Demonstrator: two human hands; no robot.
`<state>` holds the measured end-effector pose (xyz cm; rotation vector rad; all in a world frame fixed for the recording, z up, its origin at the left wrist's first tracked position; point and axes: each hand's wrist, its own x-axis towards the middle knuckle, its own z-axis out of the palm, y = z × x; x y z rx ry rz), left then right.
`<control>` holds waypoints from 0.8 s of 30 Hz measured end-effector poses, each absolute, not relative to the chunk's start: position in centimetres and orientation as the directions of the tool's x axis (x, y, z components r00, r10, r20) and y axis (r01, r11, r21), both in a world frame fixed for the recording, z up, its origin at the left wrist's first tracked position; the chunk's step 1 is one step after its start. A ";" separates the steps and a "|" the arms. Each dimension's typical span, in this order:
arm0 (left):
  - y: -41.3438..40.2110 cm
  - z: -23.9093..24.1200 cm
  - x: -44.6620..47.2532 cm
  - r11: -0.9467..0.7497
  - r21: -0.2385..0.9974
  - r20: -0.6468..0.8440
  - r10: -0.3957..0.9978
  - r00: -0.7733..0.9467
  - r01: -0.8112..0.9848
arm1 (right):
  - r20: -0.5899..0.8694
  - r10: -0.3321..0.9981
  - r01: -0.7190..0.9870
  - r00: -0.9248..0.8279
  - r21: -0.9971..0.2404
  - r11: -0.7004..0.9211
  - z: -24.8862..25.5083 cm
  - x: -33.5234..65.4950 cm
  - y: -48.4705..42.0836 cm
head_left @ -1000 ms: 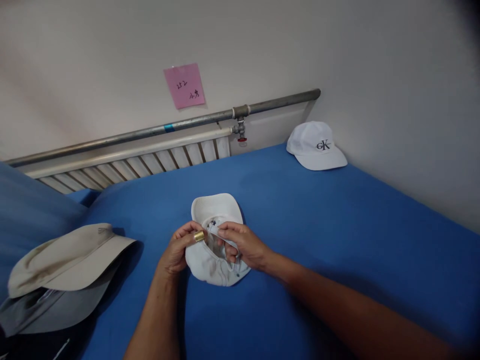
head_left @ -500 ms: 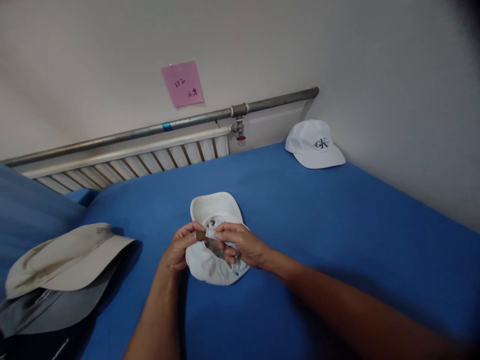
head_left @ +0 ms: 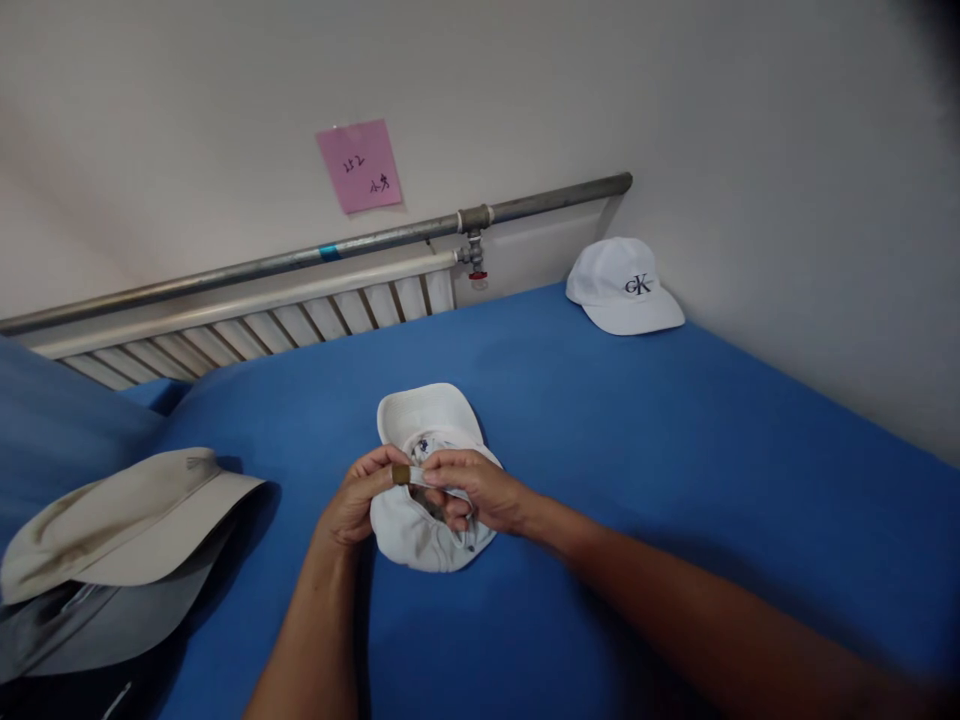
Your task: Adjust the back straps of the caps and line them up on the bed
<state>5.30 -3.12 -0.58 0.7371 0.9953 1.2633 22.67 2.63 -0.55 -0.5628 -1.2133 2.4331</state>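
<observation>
A white baseball cap (head_left: pixel 420 535) lies upside down on the blue surface, its brim pointing away from me. My left hand (head_left: pixel 360 495) pinches the brass-coloured buckle (head_left: pixel 401 474) on the cap's back strap. Thumb and fingers of my right hand (head_left: pixel 476 488) are closed on the white strap (head_left: pixel 418 477) just right of the buckle. The strap's end meets the buckle; whether it passes through, I cannot tell. Some right fingers curl inside the cap's back opening, partly hidden.
Another white cap (head_left: pixel 626 287) with dark letters sits at the far right corner. Stacked at left are a beige cap (head_left: pixel 135 515), a grey cap (head_left: pixel 142 625) and something dark. Behind the blue surface (head_left: pixel 675 450) run a radiator (head_left: pixel 300 322) and a metal pipe (head_left: pixel 405 236).
My right hand has shifted slightly left, bringing the strap closer to the buckle, and less of the strap shows. The camera view has moved a little to the right.
</observation>
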 end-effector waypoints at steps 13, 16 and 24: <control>-3.2 -0.3 5.4 0.198 0.909 -0.226 0.973 -0.036 -0.366 | -0.181 0.492 -0.130 -0.852 -0.836 -0.532 -0.7 22.7 2.7; -3.1 -0.2 5.6 0.190 0.909 -0.223 0.974 -0.047 -0.370 | -0.176 0.509 -0.148 -0.843 -0.833 -0.533 -0.7 22.6 2.6; -3.2 0.1 5.9 0.199 0.907 -0.233 0.971 -0.047 -0.371 | -0.160 0.522 -0.146 -0.838 -0.855 -0.498 -0.7 22.5 2.4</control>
